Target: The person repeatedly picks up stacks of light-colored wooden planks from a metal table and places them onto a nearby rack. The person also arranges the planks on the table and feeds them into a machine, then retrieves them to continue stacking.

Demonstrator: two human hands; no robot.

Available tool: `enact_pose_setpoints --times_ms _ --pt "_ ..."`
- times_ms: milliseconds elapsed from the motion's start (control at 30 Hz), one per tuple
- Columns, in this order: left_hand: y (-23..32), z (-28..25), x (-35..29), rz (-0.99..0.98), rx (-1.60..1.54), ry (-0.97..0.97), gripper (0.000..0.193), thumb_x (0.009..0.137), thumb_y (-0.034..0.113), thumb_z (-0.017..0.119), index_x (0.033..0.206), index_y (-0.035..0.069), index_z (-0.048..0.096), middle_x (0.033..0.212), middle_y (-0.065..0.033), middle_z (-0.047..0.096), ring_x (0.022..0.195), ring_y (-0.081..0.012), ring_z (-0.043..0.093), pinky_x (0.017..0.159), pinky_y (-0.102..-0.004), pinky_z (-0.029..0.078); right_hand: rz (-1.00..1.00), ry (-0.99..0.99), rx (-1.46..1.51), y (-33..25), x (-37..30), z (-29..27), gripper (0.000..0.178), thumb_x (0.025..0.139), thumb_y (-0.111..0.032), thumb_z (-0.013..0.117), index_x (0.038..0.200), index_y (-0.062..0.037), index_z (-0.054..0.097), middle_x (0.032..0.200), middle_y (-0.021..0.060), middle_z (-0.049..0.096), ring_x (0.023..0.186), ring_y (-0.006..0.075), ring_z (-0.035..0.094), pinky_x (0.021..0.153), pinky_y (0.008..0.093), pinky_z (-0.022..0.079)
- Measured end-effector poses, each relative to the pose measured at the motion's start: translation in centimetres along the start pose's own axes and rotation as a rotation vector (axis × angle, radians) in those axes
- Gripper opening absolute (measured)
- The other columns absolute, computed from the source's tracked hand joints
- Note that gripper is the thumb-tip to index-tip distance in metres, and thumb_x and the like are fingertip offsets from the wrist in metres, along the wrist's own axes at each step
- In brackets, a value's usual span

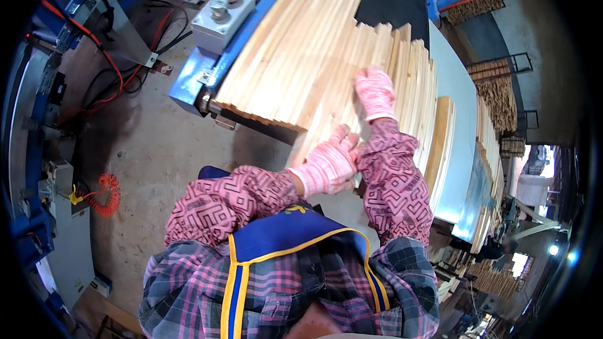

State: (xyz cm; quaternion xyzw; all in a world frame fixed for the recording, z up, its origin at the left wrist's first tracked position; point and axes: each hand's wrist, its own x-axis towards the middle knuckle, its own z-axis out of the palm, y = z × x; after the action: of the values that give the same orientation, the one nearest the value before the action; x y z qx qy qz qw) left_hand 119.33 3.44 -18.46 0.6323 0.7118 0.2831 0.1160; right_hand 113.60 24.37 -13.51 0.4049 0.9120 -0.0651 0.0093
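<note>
Concrete floor (157, 157) borders a blue frame (190, 85) edging wooden strips (295, 56) on a black belt (396, 0); the gloved left hand (326, 162), fingers spread, rests at their near side; the gloved right hand (377, 94) lies farther up, grip unclear.

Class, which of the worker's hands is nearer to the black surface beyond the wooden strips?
Right. The right hand is on the wooden strips, closer to the black surface; the left hand is farther from it, by the strips' near ends.
</note>
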Motion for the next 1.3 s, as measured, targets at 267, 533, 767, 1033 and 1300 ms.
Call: enact_pose_setpoints --times_ms 267,533,767,1033,1300 --pt "-2.4 -6.0 -7.1 -0.286 -0.485 -0.253 0.046 0.09 0.037 0.061 0.126 0.008 0.062 0.123 -0.0086 0.065 0.116 -0.0278 0.061 0.098 -0.0431 0.05 -0.359 -0.005 0.209 -21.1 0.7 -0.1 0.033 0.09 -0.03 0.053 0.1 -0.0058 0.073 0.106 0.0213 0.07 0.102 0.041 0.066 0.088 0.0491 0.053" --pt "-15.4 -23.4 -7.2 0.015 0.213 0.858 0.034 0.088 0.008 0.068 0.121 0.001 0.065 0.116 -0.0156 0.068 0.109 -0.0303 0.063 0.095 -0.0433 0.051 -0.387 -0.025 0.534 -20.0 -0.8 1.3 0.038 0.097 -0.038 0.049 0.11 -0.008 0.068 0.112 0.0206 0.067 0.111 0.0362 0.063 0.095 0.0477 0.05" --pt "-19.9 -24.1 -4.1 -0.143 0.586 0.622 0.046 0.094 0.026 0.064 0.138 0.017 0.057 0.131 -0.0097 0.061 0.123 -0.0329 0.053 0.109 -0.0446 0.04 -0.282 -0.261 0.866 -11.1 -13.5 -1.9 0.037 0.099 -0.034 0.056 0.12 -0.0065 0.068 0.101 0.0129 0.071 0.087 0.0218 0.068 0.078 0.0352 0.055" --pt "-19.4 -24.7 -4.7 -0.226 0.788 0.481 0.051 0.092 0.033 0.065 0.139 0.017 0.055 0.13 -0.0084 0.061 0.122 -0.0349 0.052 0.112 -0.049 0.034 0.01 -0.356 1.628 -7.5 -21.6 -1.4 0.047 0.1 -0.015 0.061 0.144 -0.0041 0.05 0.084 0.0018 0.061 0.065 0.0058 0.052 0.058 0.0217 0.047" --pt "-7.3 -20.2 -13.4 -0.292 -0.697 -0.057 0.043 0.093 0.007 0.066 0.135 0.005 0.061 0.114 -0.0093 0.067 0.101 -0.0152 0.063 0.089 -0.0295 0.051 -0.128 -0.531 1.834 -12.4 -22.5 0.0 0.065 0.101 -0.014 0.062 0.158 -0.0111 0.03 0.111 0.0046 0.067 0.07 0.0035 0.052 0.06 0.0202 0.046"
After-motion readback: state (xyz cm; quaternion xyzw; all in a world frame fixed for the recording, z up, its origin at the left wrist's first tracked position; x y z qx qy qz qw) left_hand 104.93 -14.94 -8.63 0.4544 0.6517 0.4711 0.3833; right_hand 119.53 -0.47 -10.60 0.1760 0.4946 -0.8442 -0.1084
